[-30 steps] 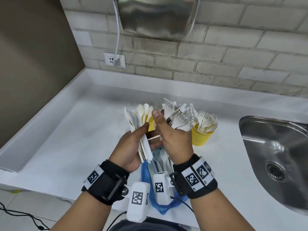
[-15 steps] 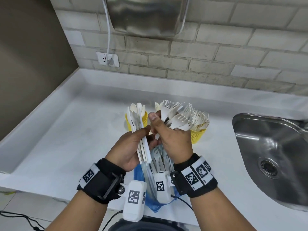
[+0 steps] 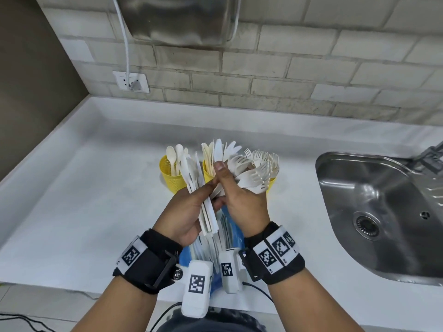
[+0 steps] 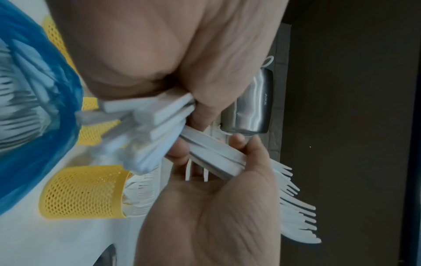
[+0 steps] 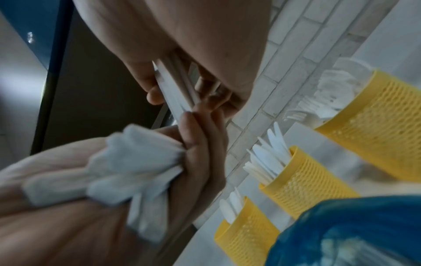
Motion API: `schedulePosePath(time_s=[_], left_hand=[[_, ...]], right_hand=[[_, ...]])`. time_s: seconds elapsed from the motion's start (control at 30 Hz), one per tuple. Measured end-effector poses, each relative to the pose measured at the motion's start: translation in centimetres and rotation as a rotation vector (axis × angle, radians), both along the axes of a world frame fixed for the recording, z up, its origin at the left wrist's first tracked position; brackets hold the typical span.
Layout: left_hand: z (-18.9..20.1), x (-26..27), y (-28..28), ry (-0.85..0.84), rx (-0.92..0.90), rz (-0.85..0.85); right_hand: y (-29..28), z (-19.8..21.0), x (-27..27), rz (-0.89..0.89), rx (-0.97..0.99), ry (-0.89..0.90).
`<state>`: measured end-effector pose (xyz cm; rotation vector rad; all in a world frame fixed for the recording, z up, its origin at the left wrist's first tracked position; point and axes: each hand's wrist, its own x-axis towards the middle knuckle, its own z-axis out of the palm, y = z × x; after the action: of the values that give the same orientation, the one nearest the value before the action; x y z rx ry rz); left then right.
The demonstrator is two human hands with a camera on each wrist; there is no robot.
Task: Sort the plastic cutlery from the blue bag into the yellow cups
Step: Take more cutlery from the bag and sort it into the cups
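One brand name was read, on the wall dryer

The word "AIKE" was seen in small pale capitals, turned on its side, on the steel housing of the hand dryer (image 4: 255, 111) in the left wrist view. In the head view the same dryer (image 3: 182, 20) was shown without any lettering that could be made out. Black-and-white square coded markers were carried on the wrist bands (image 3: 275, 254) and on the white camera housings (image 3: 197, 283), but no letters or numbers could be read from them. On the wall socket (image 3: 131, 81) nothing legible was found.
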<state>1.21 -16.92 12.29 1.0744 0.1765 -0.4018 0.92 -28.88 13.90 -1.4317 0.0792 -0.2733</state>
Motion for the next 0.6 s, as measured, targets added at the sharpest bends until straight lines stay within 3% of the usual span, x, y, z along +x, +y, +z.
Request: schedulePosePath(time_s=[0.4,0.6], left_hand=[[0.0,-0.5,-2.3,-0.097,0.007,0.039],[-0.3,-0.8,-3.0,-0.093,0.077,0.023]], right_hand=[[-2.9,-1.1,-0.3,-0.024,-0.084,0.018],[-4.8,-1.1,-0.3,-0.127,-0.169,-0.016]])
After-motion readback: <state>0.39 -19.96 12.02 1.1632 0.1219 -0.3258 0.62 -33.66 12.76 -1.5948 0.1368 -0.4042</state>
